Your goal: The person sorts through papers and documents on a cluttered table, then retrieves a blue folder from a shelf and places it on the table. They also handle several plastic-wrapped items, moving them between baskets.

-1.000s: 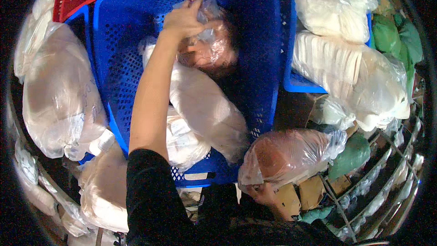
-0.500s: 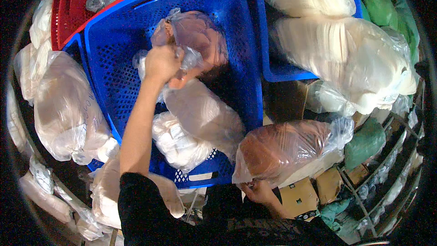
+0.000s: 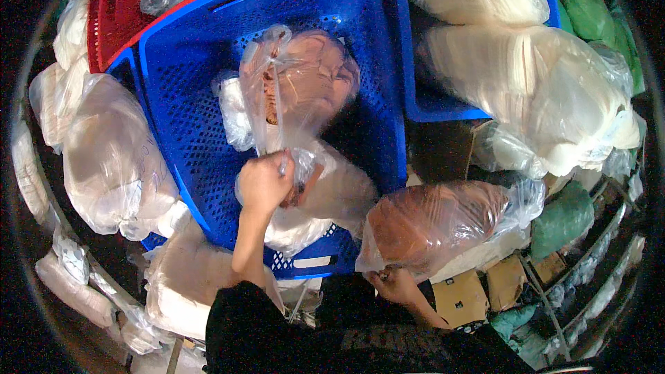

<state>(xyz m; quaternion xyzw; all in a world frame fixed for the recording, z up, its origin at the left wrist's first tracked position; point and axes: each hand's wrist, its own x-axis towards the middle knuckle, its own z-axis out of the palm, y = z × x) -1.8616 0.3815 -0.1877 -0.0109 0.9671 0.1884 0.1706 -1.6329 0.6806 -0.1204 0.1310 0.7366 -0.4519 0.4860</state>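
My left hand [image 3: 265, 183] grips the gathered neck of a clear plastic bag of brown material [image 3: 305, 83], which is lifted over the blue perforated crate [image 3: 187, 97]. Under it, white filled bags [image 3: 332, 194] lie in the crate. My right hand [image 3: 395, 284] holds the lower end of a second clear bag of brown material [image 3: 436, 221], just right of the crate's near corner.
A red crate [image 3: 114, 7] lies behind the blue one at upper left. Large clear bags of white material are heaped on the left [image 3: 111, 159] and upper right [image 3: 540, 90]. Green bags [image 3: 564, 218] and cardboard boxes [image 3: 460, 298] sit at the right.
My left hand has pulled back toward me, drawing the brown bag up by its neck from the crate's far end. The right hand's bag stays about where it was.
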